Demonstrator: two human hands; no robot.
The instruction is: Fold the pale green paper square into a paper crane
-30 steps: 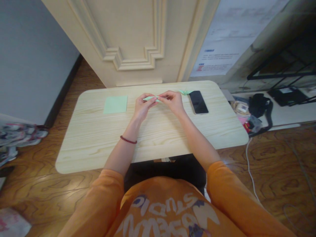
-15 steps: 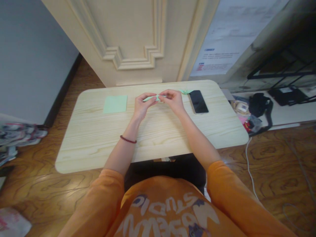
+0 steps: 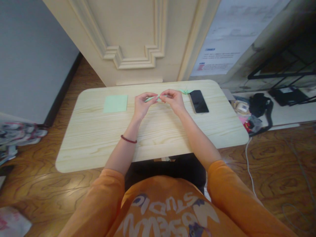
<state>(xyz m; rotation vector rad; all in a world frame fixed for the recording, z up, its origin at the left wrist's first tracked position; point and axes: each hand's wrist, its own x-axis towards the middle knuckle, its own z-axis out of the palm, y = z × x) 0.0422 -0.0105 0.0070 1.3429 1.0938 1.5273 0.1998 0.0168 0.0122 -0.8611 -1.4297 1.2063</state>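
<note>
Between my two hands is a small folded piece of light green paper point(image 3: 149, 98), mostly covered by the fingers. My left hand point(image 3: 143, 103) pinches its left side between thumb and fingers. On the other side, my right hand point(image 3: 173, 99) grips it the same way, the fingertips of both hands nearly meeting. The exact folds are too small to make out. A flat square of light green paper point(image 3: 115, 103) lies on the table left of my left hand. Just beyond my right hand sits a folded green paper figure point(image 3: 185, 92) with pointed ends.
A black-screened phone point(image 3: 199, 101) lies on the right of the pale wooden table point(image 3: 98, 141), touching or close to the folded figure. A panelled door or wall point(image 3: 133, 33) rises behind the far edge. Right of the table, a low shelf point(image 3: 283, 115) holds assorted items.
Both hands stay in nearly the same place with the folded paper. The fingertips have shifted slightly on it; the things on the table have not moved.
</note>
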